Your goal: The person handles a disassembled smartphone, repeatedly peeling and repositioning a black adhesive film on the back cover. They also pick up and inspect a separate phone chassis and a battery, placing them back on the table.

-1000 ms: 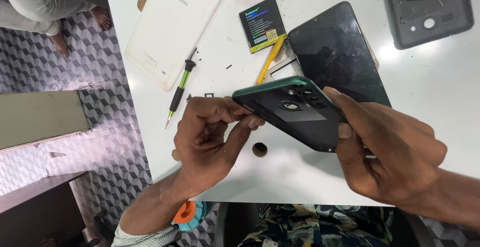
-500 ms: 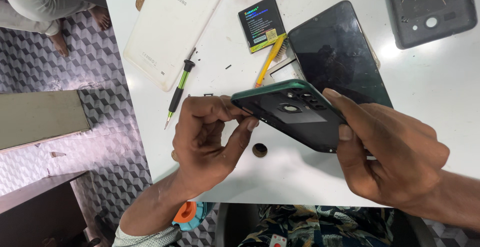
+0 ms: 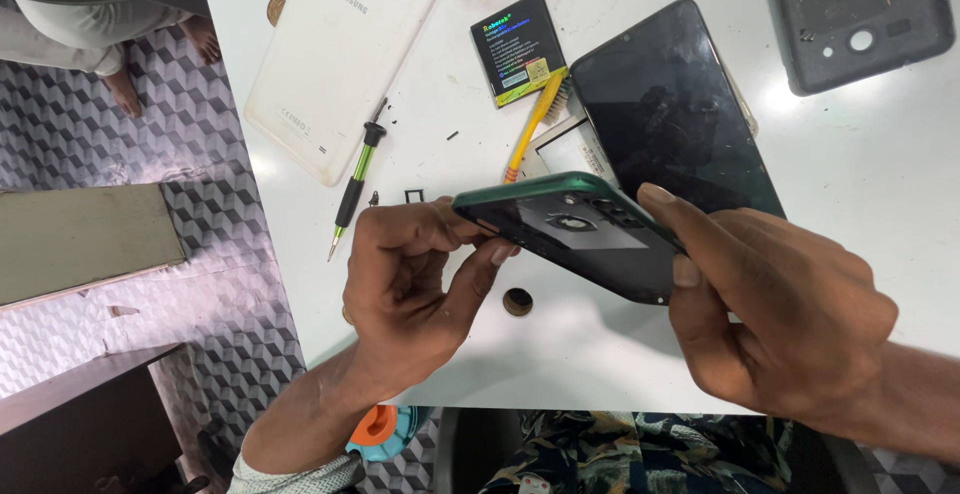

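I hold a dark green phone back cover [image 3: 580,236] above the white table [image 3: 860,184], its inner side with the camera cut-out facing up. My left hand [image 3: 410,289] pinches its left end between thumb and fingers. My right hand [image 3: 780,319] grips its right end, with the index finger lying along the far edge. Just behind the cover a black phone screen [image 3: 670,114] lies flat on the table.
On the table lie a white tablet back [image 3: 345,54], a green-handled screwdriver [image 3: 355,189], a black battery [image 3: 518,46], a yellow pry tool [image 3: 532,124], a small brown coin [image 3: 517,301] and a grey device frame [image 3: 860,14]. A person's bare feet [image 3: 165,64] rest on the patterned floor at the left.
The cover has tilted slightly and shifted a little between my hands. Both hands keep their hold on it.
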